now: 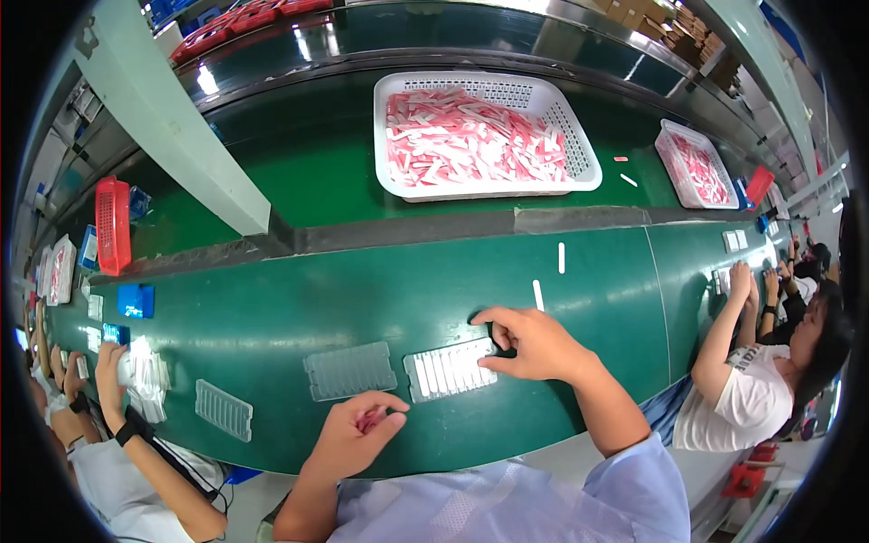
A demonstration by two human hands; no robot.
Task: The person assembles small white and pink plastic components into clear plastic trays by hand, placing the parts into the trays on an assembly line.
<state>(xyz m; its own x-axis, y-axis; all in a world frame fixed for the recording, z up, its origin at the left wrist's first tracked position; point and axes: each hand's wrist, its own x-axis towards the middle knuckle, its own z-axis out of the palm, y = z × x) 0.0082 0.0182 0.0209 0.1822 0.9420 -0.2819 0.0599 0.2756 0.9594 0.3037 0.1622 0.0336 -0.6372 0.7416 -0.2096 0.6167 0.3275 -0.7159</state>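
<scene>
My left hand (351,436) is curled around several small pink pieces, which show between the fingers and thumb. It hovers at the near side of an empty clear plastic tray (349,371). To the right lies a second clear slotted tray (450,370), with white strips lying side by side in its slots. At that tray's right end is my right hand (541,347), its thumb and forefinger apart. The thumb overlaps the tray's edge; whether it touches cannot be made out. Nothing shows between these fingers.
A white basket (489,192) heaped with pink and white strips stands beyond a dark ledge (407,233). Two loose white strips (561,258) lie right of centre. Another clear tray (224,410) sits at left. Co-workers flank me; one co-worker's hand (109,373) is near a white pile (145,380).
</scene>
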